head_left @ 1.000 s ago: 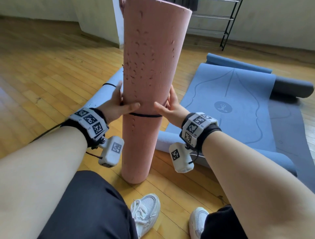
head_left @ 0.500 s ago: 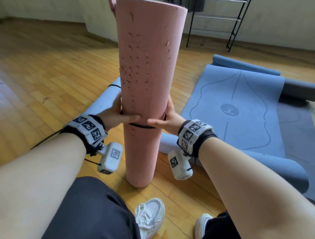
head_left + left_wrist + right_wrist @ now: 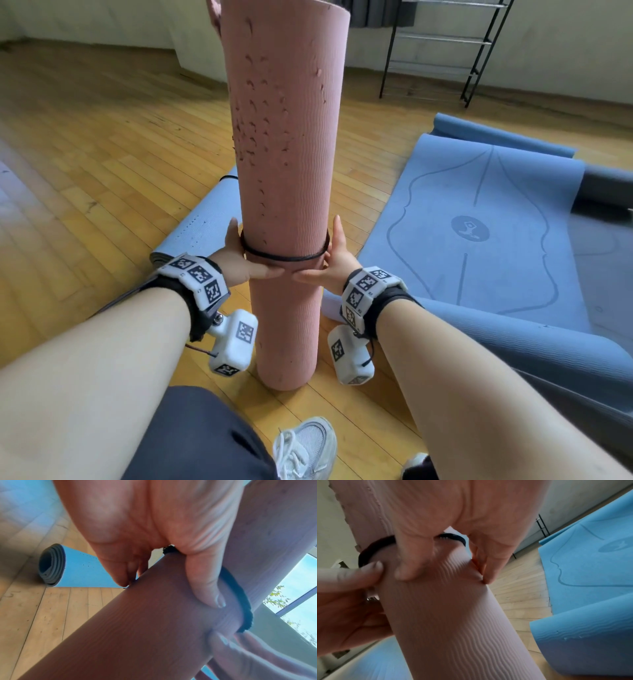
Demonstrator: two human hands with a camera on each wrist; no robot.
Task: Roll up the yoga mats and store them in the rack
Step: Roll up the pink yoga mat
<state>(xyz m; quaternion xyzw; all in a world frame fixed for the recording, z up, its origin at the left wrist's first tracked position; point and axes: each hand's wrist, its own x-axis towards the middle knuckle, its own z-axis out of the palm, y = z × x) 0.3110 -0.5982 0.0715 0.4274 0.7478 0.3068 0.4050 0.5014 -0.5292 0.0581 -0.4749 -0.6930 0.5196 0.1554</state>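
from the head view, the rolled pink mat (image 3: 284,192) stands upright on the wood floor (image 3: 102,154), a black band (image 3: 284,256) around its lower part. the left hand (image 3: 239,260) and right hand (image 3: 337,260) clasp it from either side, thumbs just under the band. an unrolled blue mat (image 3: 479,222) lies to the right, the black rack (image 3: 479,51) behind.

left wrist view: thumb and fingers curl around the mat at the band.

right wrist view: thumb and fingers press into the ribbed mat, gripping it.

A wooden plank floor (image 3: 102,164) runs to pale walls (image 3: 565,51) at the far side, and white sneakers (image 3: 305,448) sit nearest.
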